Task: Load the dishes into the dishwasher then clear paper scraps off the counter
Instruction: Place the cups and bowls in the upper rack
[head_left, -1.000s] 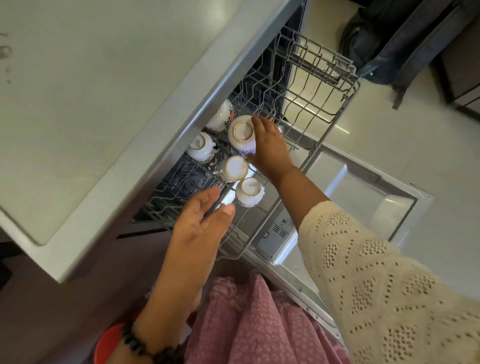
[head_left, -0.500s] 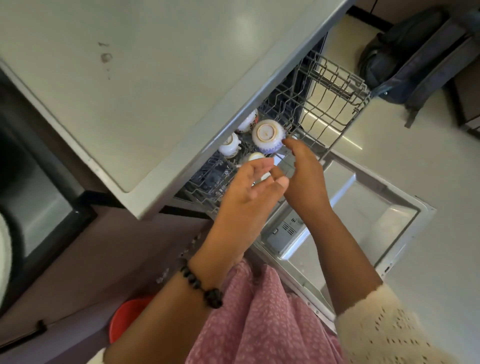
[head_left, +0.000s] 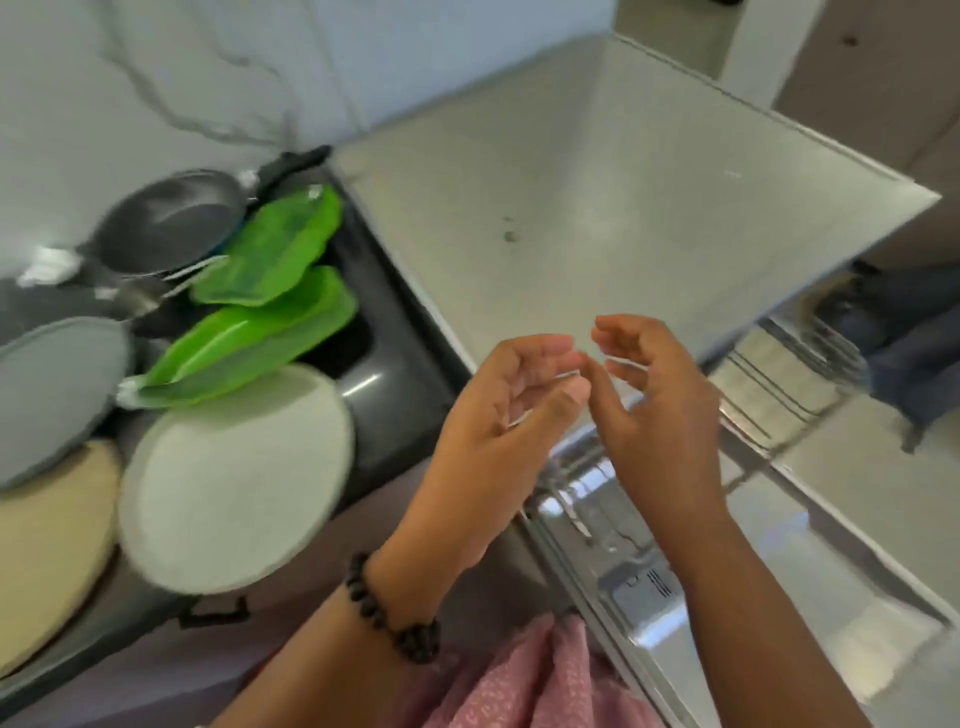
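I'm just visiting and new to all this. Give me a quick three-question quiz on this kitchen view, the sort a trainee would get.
1. True or false: the left hand is holding a cup.
2. Which lies nearest the person in the sink?
A. the frying pan
B. the white plate
C. the green lids
3. Fill in: the beaded bracelet is on the ___ wrist.

Key:
1. False. Both the left hand and the right hand are empty, fingers loosely curled, above the counter edge.
2. B
3. left
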